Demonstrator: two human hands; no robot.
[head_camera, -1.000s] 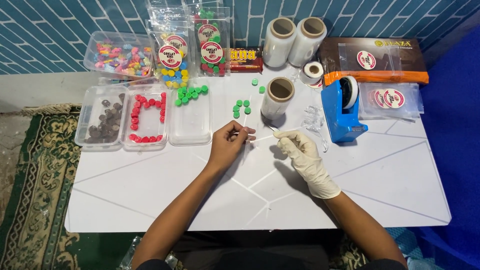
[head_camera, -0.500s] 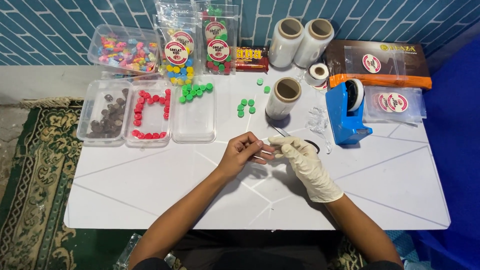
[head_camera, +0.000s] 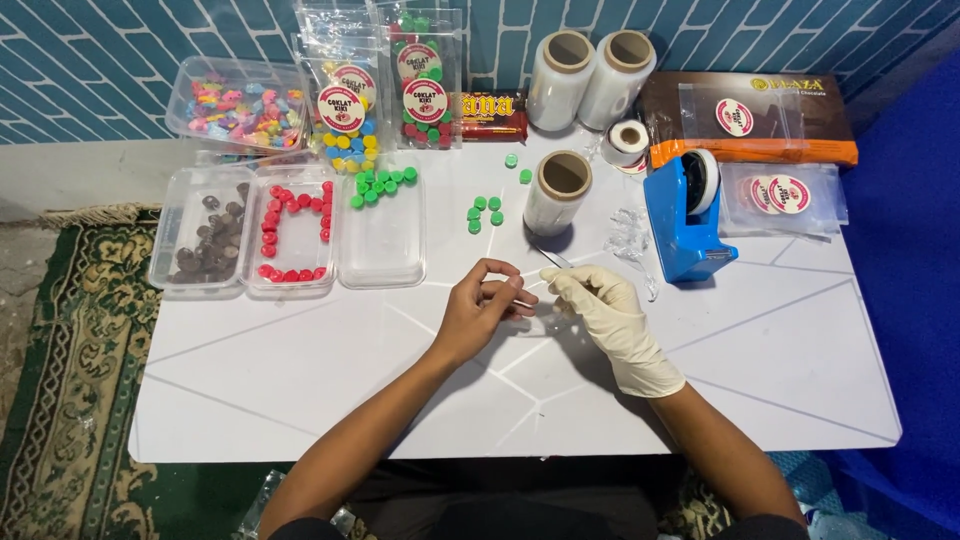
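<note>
We see a white table (head_camera: 300, 400) marked with thin pale lines under both hands. The right hand (head_camera: 600, 305) wears a cream-white glove; the left hand (head_camera: 480, 310) is bare. Just beyond the fingers lie small green discs (head_camera: 484, 213). Farther left of the left hand, clear trays hold dark brown pieces (head_camera: 205, 245), red pieces (head_camera: 290, 235) and green pieces (head_camera: 380, 183). Beyond those, a clear box (head_camera: 235, 100) holds pink, yellow and blue sweets. To the right of the gloved hand stands a bright blue tape dispenser (head_camera: 685, 225). Behind everything runs a teal brick-pattern wall (head_camera: 100, 50); left of the table lies a green, cream-patterned rug (head_camera: 70, 350).
</note>
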